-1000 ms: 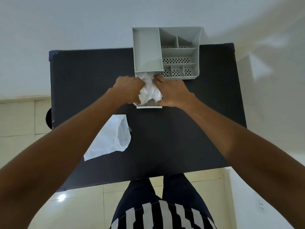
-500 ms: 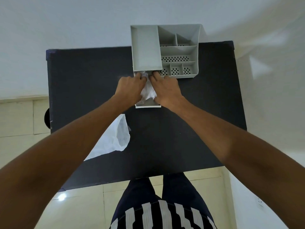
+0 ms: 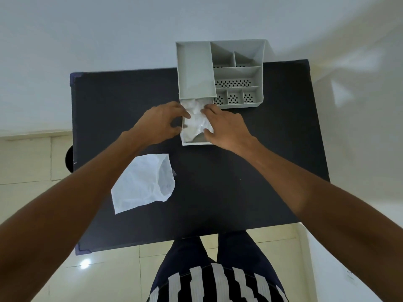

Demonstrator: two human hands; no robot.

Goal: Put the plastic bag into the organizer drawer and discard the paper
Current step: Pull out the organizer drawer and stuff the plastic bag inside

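Because the crumpled plastic bag (image 3: 197,118) springs up from the pulled-out organizer drawer (image 3: 196,143), my left hand (image 3: 161,123) and right hand (image 3: 224,126) press it with loosely spread fingers, gripping nothing, while the paper (image 3: 141,184) waits on the black table (image 3: 250,171).

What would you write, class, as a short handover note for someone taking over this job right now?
Left hand: open, fingertips on the crumpled clear plastic bag.
Right hand: open, pressing the same bag.
Bag sits in the pulled-out drawer of the grey plastic organizer.
White paper sheet lies on the black table, untouched.
Done: bag in drawer.
Left: shut drawer, discard paper.
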